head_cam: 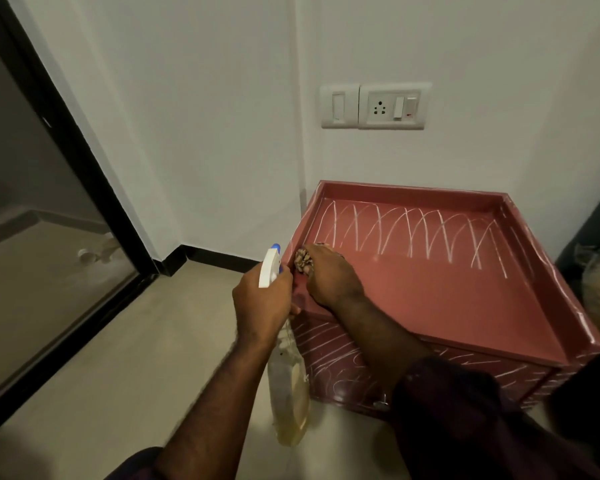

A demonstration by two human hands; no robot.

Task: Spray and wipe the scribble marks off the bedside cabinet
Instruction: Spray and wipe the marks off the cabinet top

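Wiping the cabinet [430, 299] corner: my right hand [329, 277] grips the cloth [302, 262], my left hand [262, 301] the bottle [289, 393]; I'd sweep the far scribbles [413, 237] next.

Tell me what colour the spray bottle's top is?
The spray bottle's top is white with a blue tip; head view.
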